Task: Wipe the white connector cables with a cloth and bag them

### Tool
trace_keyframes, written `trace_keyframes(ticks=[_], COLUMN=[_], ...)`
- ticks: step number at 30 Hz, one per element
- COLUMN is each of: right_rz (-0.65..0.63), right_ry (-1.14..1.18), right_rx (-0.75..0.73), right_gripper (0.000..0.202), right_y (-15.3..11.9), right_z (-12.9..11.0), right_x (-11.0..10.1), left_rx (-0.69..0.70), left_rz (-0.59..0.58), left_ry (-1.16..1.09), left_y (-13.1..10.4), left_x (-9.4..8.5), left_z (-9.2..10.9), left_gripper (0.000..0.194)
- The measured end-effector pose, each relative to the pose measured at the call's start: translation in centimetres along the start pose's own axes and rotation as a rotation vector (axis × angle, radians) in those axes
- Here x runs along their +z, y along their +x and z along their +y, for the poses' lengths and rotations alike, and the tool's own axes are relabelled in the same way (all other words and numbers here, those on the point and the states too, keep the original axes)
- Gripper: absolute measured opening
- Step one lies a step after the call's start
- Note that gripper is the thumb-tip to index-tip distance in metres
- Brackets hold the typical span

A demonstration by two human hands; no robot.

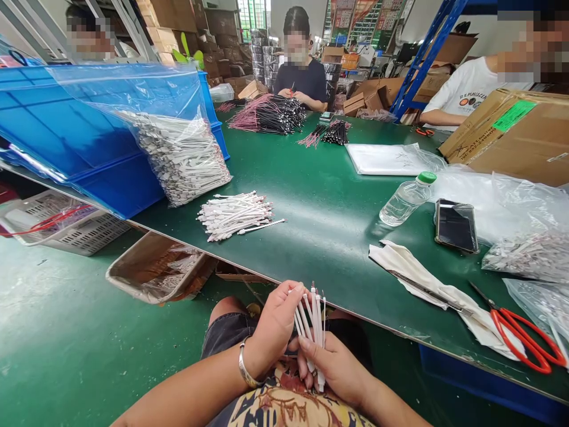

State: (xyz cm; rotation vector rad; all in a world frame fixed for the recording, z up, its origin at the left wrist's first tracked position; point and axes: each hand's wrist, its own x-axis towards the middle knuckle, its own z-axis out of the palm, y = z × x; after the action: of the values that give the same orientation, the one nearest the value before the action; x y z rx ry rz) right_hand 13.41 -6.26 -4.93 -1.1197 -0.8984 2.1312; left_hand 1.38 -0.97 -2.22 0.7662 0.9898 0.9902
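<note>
Apparently, the right hand is closed around the lower part of several slim white cable-like pieces, while the left hand pinches near their upper ends. They spread like a fan, probably so each tip can be seen separately (the reddish ends point upward). At eleven o'clock from the hands lies a loose heap of similar white pieces, within easy reach, I think. Beyond it, a filled clear plastic bag leans on a blue plastic crate, which perhaps supports it. Red-handled metal scissors rest at three o'clock.
</note>
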Motion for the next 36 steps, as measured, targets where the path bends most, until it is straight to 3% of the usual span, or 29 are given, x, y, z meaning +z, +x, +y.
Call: trace_keyframes(ticks=[4, 9, 15, 20, 26, 28, 32, 34, 36], right_rz=[-0.005, 0.0, -0.022, 0.047, 0.11, 0.065, -0.162, -0.093, 0.084], right_ry=[0.0, -0.017, -0.111, -0.137, -0.124, -0.14, -0.348, -0.528, -0.616], right_rx=[0.002, -0.035, -0.053, -0.013, 0.042, 0.045, -0.087, -0.159, -0.195], right_gripper=[0.055, 0.052, 0.059, 0.058, 0.045, 0.04, 0.035, 0.031, 0.035], right_y=[0.1, 0.1, 0.1, 0.1, 0.4, 0.2, -1.1, -1.8, -2.2], right_z=[0.1, 0.1, 0.0, -0.2, -0.8, -1.4, -3.4, -4.5, -5.5], right_x=[0.0, 0.0, 0.1, 0.6, 1.5, 1.5, 0.5, -0.3, -0.9], left_rx=[-0.04, -0.173, -0.28, -0.38, -0.256, -0.249, -0.234, -0.255, -0.277], left_rz=[0.015, -0.105, -0.19, -0.292, -0.31, -0.327, -0.262, -0.255, -0.263], left_ry=[-0.052, -0.106, 0.027, 0.133, 0.083, 0.027, -0.057, -0.082, -0.096], left_y=[0.0, -0.8, -1.5, -1.0, -0.7, -0.6, -0.4, -0.3, -0.3], left_x=[0.0, -0.1, -0.4, -0.4, 0.1, 0.2, -0.1, -0.3, -0.5], left_z=[-0.1, 0.3, -0.1, 0.0, 1.0, 1.1, 1.2, 1.4, 1.5], left_gripper=[0.026, 0.033, 0.038, 0.044, 0.037, 0.035, 0.031, 0.033, 0.035])
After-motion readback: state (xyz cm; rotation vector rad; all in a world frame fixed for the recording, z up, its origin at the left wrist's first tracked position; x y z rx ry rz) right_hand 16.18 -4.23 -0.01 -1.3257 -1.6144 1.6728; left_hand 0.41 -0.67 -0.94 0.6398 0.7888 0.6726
